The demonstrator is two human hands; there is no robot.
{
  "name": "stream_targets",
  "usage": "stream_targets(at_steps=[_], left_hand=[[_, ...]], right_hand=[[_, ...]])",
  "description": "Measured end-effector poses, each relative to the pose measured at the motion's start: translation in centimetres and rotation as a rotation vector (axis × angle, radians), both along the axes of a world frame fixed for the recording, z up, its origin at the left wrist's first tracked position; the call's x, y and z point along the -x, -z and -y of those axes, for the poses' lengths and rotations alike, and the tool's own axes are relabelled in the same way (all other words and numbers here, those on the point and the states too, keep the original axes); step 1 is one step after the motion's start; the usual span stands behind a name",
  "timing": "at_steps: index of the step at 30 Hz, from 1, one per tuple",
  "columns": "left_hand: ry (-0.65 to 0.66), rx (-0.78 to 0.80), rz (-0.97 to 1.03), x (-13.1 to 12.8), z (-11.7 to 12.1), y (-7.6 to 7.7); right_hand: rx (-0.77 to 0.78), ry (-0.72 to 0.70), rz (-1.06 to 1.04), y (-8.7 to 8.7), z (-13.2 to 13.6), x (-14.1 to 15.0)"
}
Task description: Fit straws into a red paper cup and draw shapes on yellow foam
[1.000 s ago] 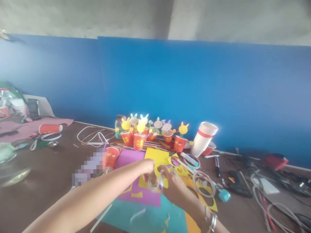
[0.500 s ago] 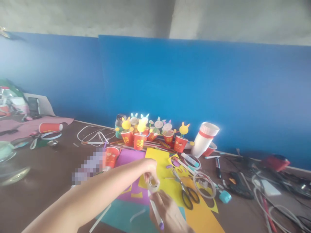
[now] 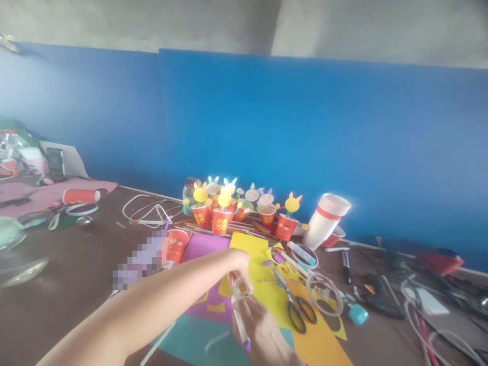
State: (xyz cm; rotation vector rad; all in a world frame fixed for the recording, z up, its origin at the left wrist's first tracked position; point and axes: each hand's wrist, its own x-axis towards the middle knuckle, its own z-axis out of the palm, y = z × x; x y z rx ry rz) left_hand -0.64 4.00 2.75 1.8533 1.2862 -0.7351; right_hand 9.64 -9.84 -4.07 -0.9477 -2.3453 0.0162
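My left hand [image 3: 240,265] reaches in from the left, fingers bent down around a small pale ring [image 3: 241,287] that looks like a roll of clear tape. My right hand [image 3: 261,323] is closed on a white marker [image 3: 240,328] with a purple end pointing toward me. The marker's far end meets the near side of the ring; its tip is hidden. Both hands are over yellow paper [image 3: 247,244], purple paper [image 3: 202,246] and teal paper [image 3: 190,335]. Black-handled scissors [image 3: 293,300] lie just right of my hands.
Red paper cups [image 3: 221,221] with paper bunny figures stand behind, beside colored pencils [image 3: 244,229]. A leaning stack of white cups [image 3: 324,221] is further right. Cables [image 3: 324,295], a glue gun [image 3: 383,295] and a black marker [image 3: 346,267] clutter the right side.
The marker's purple end has swung slightly left as my right hand turns. My left hand stays on the ring. The whole view has shifted a little.
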Motion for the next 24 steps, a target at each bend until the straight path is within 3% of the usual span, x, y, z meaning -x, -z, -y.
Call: stream_targets(at_steps=[7, 24], left_hand=[[-0.003, 0.0, 0.005, 0.1, 0.0, -0.1], [0.039, -0.038, 0.036, 0.2, 0.6, -0.8]], right_hand=[[-0.075, 0.023, 0.017, 0.3, 0.0, 0.5], [-0.066, 0.052, 0.016, 0.0, 0.6, -0.5]])
